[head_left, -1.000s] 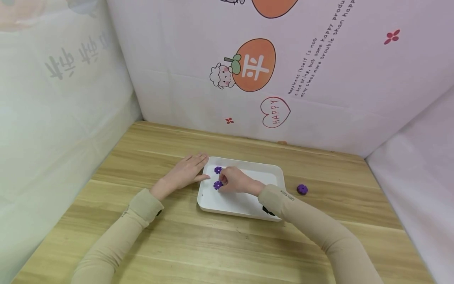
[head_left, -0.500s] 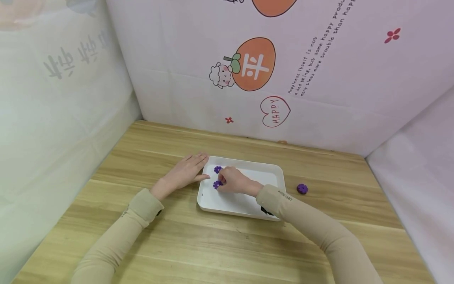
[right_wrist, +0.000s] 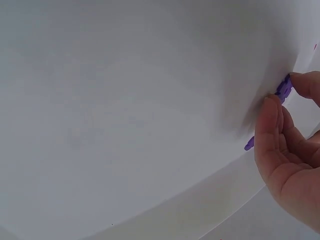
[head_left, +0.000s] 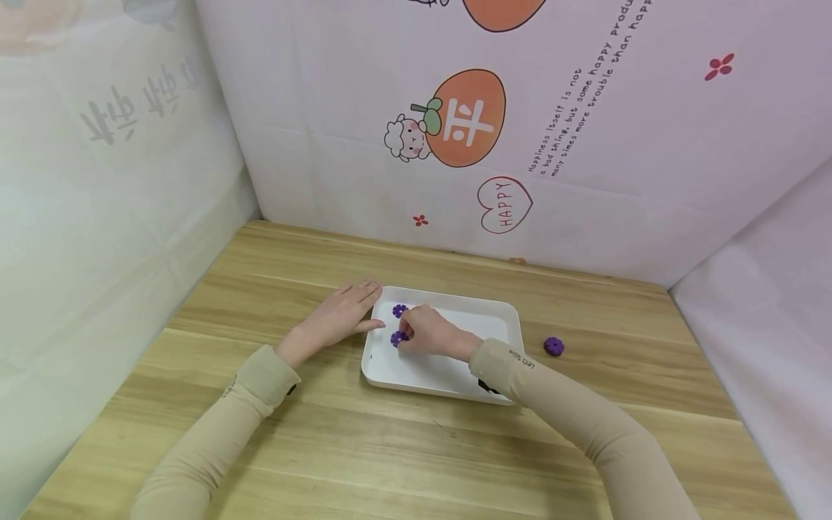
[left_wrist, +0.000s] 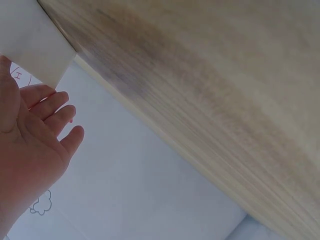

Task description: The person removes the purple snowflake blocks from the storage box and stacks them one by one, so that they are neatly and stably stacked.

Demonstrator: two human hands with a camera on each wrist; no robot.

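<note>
In the head view a white tray (head_left: 432, 375) lies on the table. My left hand (head_left: 343, 316) rests against its left rim with fingers extended; in the left wrist view the fingertips touch a corner of the tray (left_wrist: 37, 42). Over the tray's left part, my right hand (head_left: 434, 332) pinches a purple notched disc (head_left: 397, 339) between thumb and fingers, low against the tray floor. The same disc (right_wrist: 284, 90) shows in the right wrist view, partly covered by the fingertips. Another purple notched disc (head_left: 399, 310) lies just behind it in the tray.
Right of the tray, a thicker purple notched piece (head_left: 554, 347), perhaps stacked discs, sits on the wooden table (head_left: 338, 440). A printed white sheet (head_left: 338, 144) stands along the table's back edge, with more white sheeting at both sides.
My right hand has shifted very slightly left with the disc between its fingers. The left hand stays at the tray's rim.
</note>
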